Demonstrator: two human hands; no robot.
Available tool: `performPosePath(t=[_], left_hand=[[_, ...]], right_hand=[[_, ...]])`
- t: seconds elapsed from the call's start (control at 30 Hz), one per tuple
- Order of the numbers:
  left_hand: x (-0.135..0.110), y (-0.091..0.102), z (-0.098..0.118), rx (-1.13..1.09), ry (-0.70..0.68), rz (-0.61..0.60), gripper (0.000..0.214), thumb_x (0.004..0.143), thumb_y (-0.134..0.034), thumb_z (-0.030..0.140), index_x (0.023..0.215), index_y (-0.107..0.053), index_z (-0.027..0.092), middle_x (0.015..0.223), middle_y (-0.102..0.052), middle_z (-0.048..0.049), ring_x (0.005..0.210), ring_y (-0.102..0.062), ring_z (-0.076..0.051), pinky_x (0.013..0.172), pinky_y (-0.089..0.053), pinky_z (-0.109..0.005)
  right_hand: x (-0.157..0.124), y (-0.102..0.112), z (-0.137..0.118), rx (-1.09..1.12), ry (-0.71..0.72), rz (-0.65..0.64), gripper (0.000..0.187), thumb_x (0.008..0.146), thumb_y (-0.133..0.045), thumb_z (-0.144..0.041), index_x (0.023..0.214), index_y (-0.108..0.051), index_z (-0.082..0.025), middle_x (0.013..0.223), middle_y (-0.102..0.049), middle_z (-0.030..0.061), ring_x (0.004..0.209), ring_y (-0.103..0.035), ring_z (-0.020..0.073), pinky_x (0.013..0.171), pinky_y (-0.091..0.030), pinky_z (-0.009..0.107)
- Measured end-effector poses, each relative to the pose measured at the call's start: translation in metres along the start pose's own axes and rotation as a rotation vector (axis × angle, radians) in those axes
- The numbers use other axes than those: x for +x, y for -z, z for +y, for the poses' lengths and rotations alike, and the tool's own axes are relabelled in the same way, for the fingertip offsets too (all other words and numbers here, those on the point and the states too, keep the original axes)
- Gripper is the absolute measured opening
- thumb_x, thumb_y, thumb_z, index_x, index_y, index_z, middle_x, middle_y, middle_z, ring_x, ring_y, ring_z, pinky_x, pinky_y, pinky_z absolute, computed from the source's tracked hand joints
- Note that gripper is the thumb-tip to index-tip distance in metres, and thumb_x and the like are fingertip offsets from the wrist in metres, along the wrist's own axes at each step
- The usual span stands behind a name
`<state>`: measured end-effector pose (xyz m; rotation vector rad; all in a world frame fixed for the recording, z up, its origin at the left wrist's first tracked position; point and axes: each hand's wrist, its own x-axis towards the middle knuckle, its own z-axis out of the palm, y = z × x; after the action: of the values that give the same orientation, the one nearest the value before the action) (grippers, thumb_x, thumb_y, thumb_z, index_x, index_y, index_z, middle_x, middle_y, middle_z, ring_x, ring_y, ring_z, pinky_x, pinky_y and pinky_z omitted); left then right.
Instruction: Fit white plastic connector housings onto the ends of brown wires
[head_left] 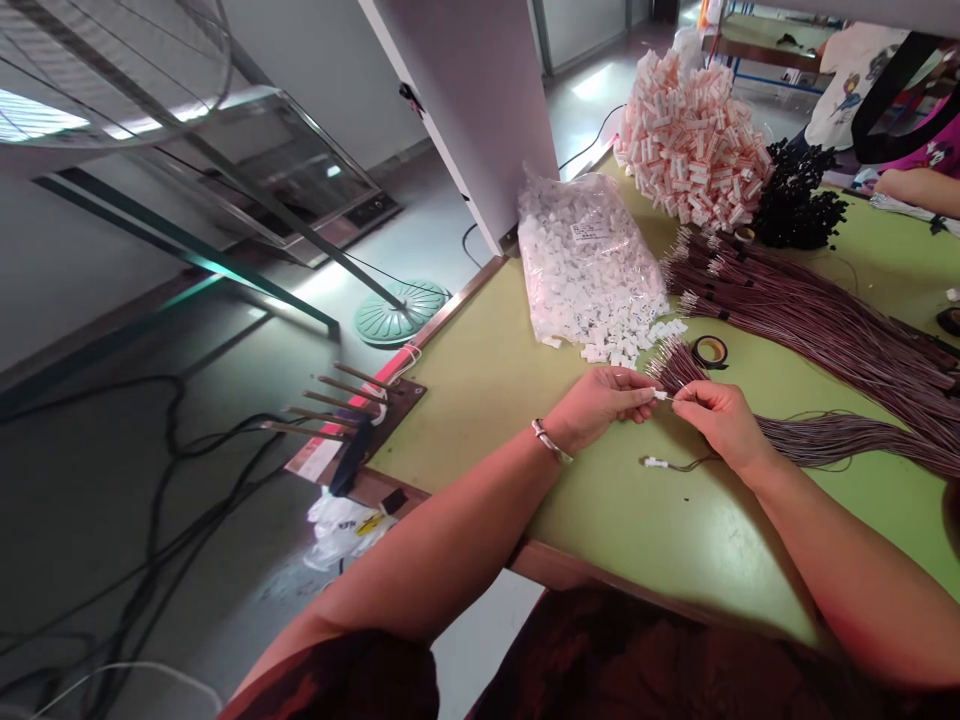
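My left hand (600,402) pinches a small white connector (661,395) above the green table (487,390). My right hand (716,418) is closed on a thin brown wire whose end meets that connector. Both hands hover beside a bundle of brown wires (817,438) that fans out toward them. A finished wire with a white connector (655,462) lies on the table just below my hands. Loose white connectors (626,345) are scattered just beyond my fingers, spilling from a clear bag (581,255).
A roll of dark tape (709,351) lies by the wire ends. Larger brown wire bundles (810,310) cross the table's right side. Piles of pink-white (690,145) and black (795,195) connectors stand at the back. Another person's arm (919,188) rests far right. A floor fan base (397,312) stands left.
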<state>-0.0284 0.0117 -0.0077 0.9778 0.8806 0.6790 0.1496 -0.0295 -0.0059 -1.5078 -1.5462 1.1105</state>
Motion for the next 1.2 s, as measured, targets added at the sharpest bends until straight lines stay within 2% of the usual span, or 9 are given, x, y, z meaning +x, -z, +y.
performPosePath(t=[0.2, 0.33, 0.4, 0.5, 0.63, 0.73, 0.97, 1.2], left_hand=[[0.002, -0.005, -0.009, 0.109, -0.071, 0.024, 0.024, 0.066, -0.074, 0.023, 0.084, -0.068, 0.009, 0.063, -0.066, -0.0026, 0.05, -0.057, -0.008, 0.05, -0.047, -0.021], [0.002, -0.004, -0.012, 0.069, -0.047, 0.049, 0.023, 0.066, -0.074, 0.023, 0.083, -0.066, 0.009, 0.064, -0.066, -0.0024, 0.051, -0.058, -0.008, 0.051, -0.047, -0.02], [0.002, -0.002, -0.011, 0.066, -0.034, 0.054, 0.023, 0.067, -0.074, 0.023, 0.083, -0.066, 0.009, 0.064, -0.066, -0.0023, 0.051, -0.058, -0.007, 0.051, -0.047, -0.02], [0.002, 0.001, -0.01, 0.065, -0.025, 0.046, 0.023, 0.067, -0.074, 0.023, 0.084, -0.067, 0.009, 0.064, -0.066, -0.0026, 0.051, -0.058, -0.007, 0.051, -0.047, -0.019], [0.002, 0.001, -0.009, 0.046, -0.02, 0.043, 0.024, 0.068, -0.073, 0.024, 0.085, -0.066, 0.009, 0.064, -0.066, -0.0031, 0.051, -0.058, -0.006, 0.049, -0.046, -0.018], [0.001, -0.005, -0.009, 0.071, -0.04, 0.063, 0.022, 0.068, -0.074, 0.023, 0.082, -0.065, 0.008, 0.062, -0.065, -0.0024, 0.05, -0.058, -0.007, 0.049, -0.047, -0.018], [0.002, -0.016, -0.01, 0.146, -0.039, 0.14, 0.011, 0.072, -0.069, 0.014, 0.076, -0.061, 0.008, 0.056, -0.062, -0.0001, 0.045, -0.056, -0.006, 0.049, -0.05, -0.019], [-0.002, -0.014, -0.004, 0.201, -0.022, 0.109, 0.005, 0.074, -0.064, 0.013, 0.077, -0.063, 0.008, 0.053, -0.059, 0.0015, 0.043, -0.053, -0.005, 0.044, -0.046, -0.017]], right_hand=[[0.001, 0.0, 0.003, -0.083, -0.011, -0.034, 0.02, 0.072, -0.056, -0.034, 0.061, -0.055, -0.017, 0.047, -0.039, -0.0059, 0.042, -0.032, 0.0065, 0.041, -0.025, 0.02], [0.002, 0.003, 0.003, 0.054, -0.156, -0.046, 0.022, 0.07, -0.059, -0.039, 0.068, -0.056, -0.017, 0.049, -0.05, -0.0037, 0.039, -0.043, 0.008, 0.041, -0.037, 0.021], [0.003, 0.004, 0.003, 0.126, -0.168, -0.027, 0.024, 0.068, -0.062, -0.04, 0.068, -0.057, -0.016, 0.054, -0.054, -0.0019, 0.043, -0.047, 0.0085, 0.046, -0.044, 0.023], [0.004, 0.004, 0.004, 0.154, -0.162, -0.005, 0.024, 0.068, -0.063, -0.04, 0.067, -0.058, -0.016, 0.057, -0.053, -0.002, 0.045, -0.047, 0.0078, 0.049, -0.049, 0.024], [0.004, 0.002, 0.006, 0.111, -0.142, 0.005, 0.023, 0.071, -0.059, -0.04, 0.067, -0.056, -0.018, 0.057, -0.05, -0.0034, 0.045, -0.044, 0.0078, 0.043, -0.045, 0.021], [0.003, -0.001, 0.009, -0.003, -0.108, 0.019, 0.021, 0.074, -0.055, -0.039, 0.069, -0.055, -0.018, 0.056, -0.048, -0.0038, 0.043, -0.041, 0.0079, 0.039, -0.039, 0.021], [0.002, -0.006, 0.015, -0.216, 0.049, 0.052, 0.018, 0.078, -0.051, -0.034, 0.069, -0.056, -0.019, 0.055, -0.051, -0.0023, 0.046, -0.041, 0.0096, 0.044, -0.035, 0.022], [0.001, -0.005, 0.012, -0.132, 0.017, 0.062, 0.019, 0.078, -0.052, -0.036, 0.07, -0.054, -0.019, 0.052, -0.045, -0.0039, 0.046, -0.038, 0.0098, 0.046, -0.032, 0.022]])
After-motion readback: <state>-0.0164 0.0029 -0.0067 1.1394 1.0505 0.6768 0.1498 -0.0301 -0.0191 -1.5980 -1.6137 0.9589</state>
